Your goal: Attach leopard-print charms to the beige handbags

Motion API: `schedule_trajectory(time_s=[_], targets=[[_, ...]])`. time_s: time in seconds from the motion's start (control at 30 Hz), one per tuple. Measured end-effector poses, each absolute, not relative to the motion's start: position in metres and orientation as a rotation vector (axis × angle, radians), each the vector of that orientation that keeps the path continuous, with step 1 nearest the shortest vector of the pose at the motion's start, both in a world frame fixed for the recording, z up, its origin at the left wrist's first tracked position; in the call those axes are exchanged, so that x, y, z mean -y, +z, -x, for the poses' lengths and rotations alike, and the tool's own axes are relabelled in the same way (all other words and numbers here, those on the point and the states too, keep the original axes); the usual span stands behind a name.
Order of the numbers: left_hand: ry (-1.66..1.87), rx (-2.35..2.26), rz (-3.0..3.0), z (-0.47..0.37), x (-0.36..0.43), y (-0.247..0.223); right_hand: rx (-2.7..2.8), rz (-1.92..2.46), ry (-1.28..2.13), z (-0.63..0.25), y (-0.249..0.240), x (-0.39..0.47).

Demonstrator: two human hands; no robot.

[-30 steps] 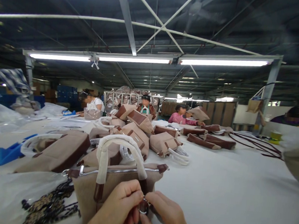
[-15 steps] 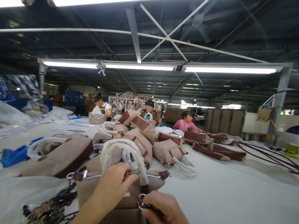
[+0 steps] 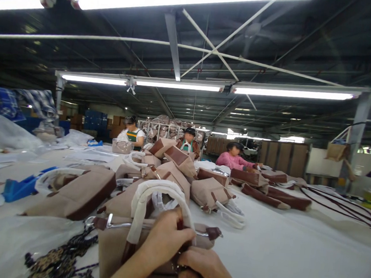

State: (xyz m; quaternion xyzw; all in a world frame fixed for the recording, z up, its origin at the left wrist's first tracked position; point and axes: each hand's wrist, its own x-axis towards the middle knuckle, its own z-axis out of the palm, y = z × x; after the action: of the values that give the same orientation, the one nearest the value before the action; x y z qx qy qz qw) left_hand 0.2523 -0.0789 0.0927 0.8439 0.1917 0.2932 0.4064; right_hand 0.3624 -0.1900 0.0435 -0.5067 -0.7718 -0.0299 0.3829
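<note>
A beige handbag [image 3: 112, 253] with brown trim stands upright before me, its handle [image 3: 158, 186] wrapped in white padding. A silver zipper [image 3: 121, 224] runs along its top edge. My left hand [image 3: 166, 238] reaches across the bag's front, fingers closed around the lower right end of the handle. Just below it, my right hand [image 3: 202, 269] pinches a small metal clasp [image 3: 178, 265] against the bag's front; the clasp is mostly hidden by the fingers. Left of the bag lies a heap of leopard-patterned and black cords [image 3: 57, 257] on clear plastic.
Several similar bags [image 3: 207, 192] are piled behind, and another bag [image 3: 75, 190] lies on its side at left. A blue tape dispenser [image 3: 17, 190] sits at far left. Dark brown straps [image 3: 344, 205] lie at right. Co-workers [image 3: 232, 157] are across the white table [image 3: 285, 254].
My left hand has moved right, from the middle of the bag to the handle's right end. The metal ring in my right hand is now largely covered. The view has shifted slightly left.
</note>
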Motion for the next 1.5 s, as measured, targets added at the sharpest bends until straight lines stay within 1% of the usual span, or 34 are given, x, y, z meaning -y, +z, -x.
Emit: schedule_trajectory(time_s=[0.17, 0.27, 0.47, 0.7, 0.8, 1.0, 1.2, 1.37, 1.5], targets=[[0.636, -0.465, -1.603, -0.259, 0.062, 0.087, 2.005, 1.341, -0.048, -0.369, 0.040, 0.190], [0.598, -0.463, -1.485, -0.261, 0.057, 0.084, 2.012, 1.373, -0.053, -0.367, 0.043, 0.188], [0.603, -0.433, -1.483, -0.261, 0.061, 0.077, 1.890, 1.529, -0.020, -0.362, 0.048, 0.186], [0.620, -0.413, -1.552, -0.258, 0.062, 0.073, 1.782, 1.529, 0.100, -0.363, 0.039, 0.191], [0.595, -0.456, -1.561, -0.257, 0.064, 0.071, 1.871, 1.512, 0.039, -0.368, 0.040, 0.194], [0.614, -0.498, -1.542, -0.259, 0.071, 0.069, 2.146, 1.528, -0.213, -0.373, 0.047, 0.197], [0.622, -0.482, -1.547, -0.258, 0.070, 0.067, 2.117, 1.634, -0.358, -0.372, 0.043, 0.194], [0.554, -0.420, -1.508, -0.256, 0.070, 0.064, 2.022, 1.591, -0.356, -0.376, 0.033, 0.197], [0.605, -0.403, -1.436, -0.252, 0.074, 0.063, 1.912, 1.451, -0.296, -0.372, 0.020, 0.194]])
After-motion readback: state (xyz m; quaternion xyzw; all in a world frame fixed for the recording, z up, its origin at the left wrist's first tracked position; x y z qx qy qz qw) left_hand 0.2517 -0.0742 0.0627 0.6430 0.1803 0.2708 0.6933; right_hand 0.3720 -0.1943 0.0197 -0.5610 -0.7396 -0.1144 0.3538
